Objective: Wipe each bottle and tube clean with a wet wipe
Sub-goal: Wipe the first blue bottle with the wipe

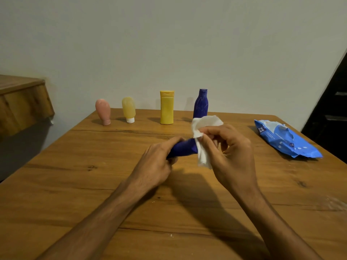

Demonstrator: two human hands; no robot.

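My left hand (155, 166) grips a dark blue tube (185, 149), held roughly level above the table's middle. My right hand (228, 147) pinches a white wet wipe (204, 126) against the tube's right end; part of the wipe hangs below my fingers. Along the far edge stand a pink tube (103, 111) on its cap, a pale yellow tube (129, 109) on a white cap, a yellow bottle (166, 107) and a dark blue bottle (201, 104), all upright. The wipe hides the blue bottle's base.
A blue pack of wet wipes (283, 139) lies at the right side of the wooden table (75, 184). A wooden shelf (22, 102) juts out at the left. A pale wall rises right behind the row; something dark stands at the far right.
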